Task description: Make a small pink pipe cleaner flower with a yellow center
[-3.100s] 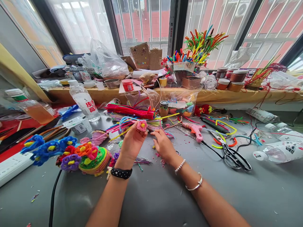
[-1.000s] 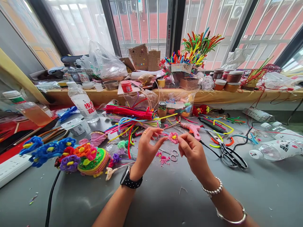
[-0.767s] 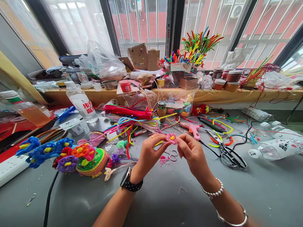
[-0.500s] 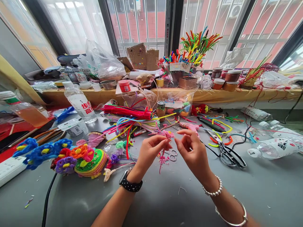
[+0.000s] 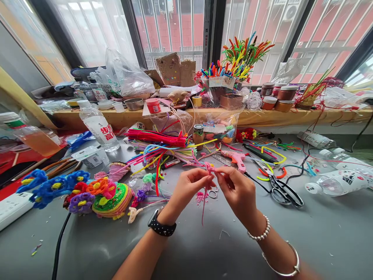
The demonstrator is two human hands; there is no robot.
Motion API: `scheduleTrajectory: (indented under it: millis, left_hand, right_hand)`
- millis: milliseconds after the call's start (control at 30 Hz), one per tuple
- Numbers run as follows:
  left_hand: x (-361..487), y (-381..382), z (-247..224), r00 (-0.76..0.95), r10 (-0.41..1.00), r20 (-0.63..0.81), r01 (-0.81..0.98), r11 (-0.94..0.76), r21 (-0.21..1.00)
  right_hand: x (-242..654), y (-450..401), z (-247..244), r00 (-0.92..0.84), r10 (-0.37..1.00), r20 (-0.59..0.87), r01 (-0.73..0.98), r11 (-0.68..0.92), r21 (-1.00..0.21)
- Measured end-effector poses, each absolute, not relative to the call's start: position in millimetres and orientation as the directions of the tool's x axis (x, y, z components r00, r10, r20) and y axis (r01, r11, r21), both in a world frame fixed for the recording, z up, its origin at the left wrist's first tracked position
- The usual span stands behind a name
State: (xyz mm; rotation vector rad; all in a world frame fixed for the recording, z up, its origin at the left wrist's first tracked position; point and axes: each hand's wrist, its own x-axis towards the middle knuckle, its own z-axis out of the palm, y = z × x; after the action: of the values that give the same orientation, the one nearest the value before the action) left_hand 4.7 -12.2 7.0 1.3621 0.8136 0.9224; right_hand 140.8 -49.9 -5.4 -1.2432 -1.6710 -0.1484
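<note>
Between my two hands is a small pink fuzzy flower (image 5: pixel 209 167), with a thin pink stem hanging down below the fingers. My left hand (image 5: pixel 192 186) pinches it from the left. My right hand (image 5: pixel 235 186), thumb and forefinger together, grips the flower's right edge. Small silver scissors (image 5: pixel 213 192) lie on the table just beyond my hands, partly hidden, beside pink fluff scraps (image 5: pixel 201 197). A pink glue gun (image 5: pixel 237 158) rests behind my right hand.
Left on the grey table (image 5: pixel 101 249) are blue fuzzy flowers (image 5: pixel 56 186), a green round piece (image 5: pixel 116 200) and a bottle (image 5: pixel 97 126). Red pipe cleaners (image 5: pixel 157 137) lie ahead. Large scissors (image 5: pixel 279 188) and bottles (image 5: pixel 344 182) are at right.
My right hand's fingers have closed in from apart onto the flower's edge. The flower has shifted slightly right, and its stem hangs a little lower. More of the glue gun shows.
</note>
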Motion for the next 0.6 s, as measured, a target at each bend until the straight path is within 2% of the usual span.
scheduleTrajectory:
  millis: [100, 233, 400, 600]
  left_hand:
    - [3.5, -9.6, 7.6, 0.462, 0.887, -0.008, -0.041, 0.030, 0.999]
    - [-0.7, -3.8, 5.0, 0.377, 0.925, -0.055, -0.090, 0.095, 0.991]
    - [-5.1, 1.1, 2.0, 0.322, 0.938, -0.128, -0.265, 0.219, 0.939]
    - [-16.0, 8.1, 5.7, 0.240, 0.968, -0.071, -0.391, 0.163, 0.906]
  right_hand:
    - [144.3, -47.7, -3.1, 0.068, 0.722, 0.688, 0.779, 0.392, -0.489]
    - [157.8, -40.4, -6.0, 0.072, 0.829, 0.555, 0.789, 0.293, -0.540]
    - [168.5, -35.6, -29.1, -0.089, 0.969, 0.231, 0.853, 0.194, -0.484]
    - [161.6, -36.1, -38.7, -0.134, 0.982, 0.132, 0.894, 0.177, -0.411]
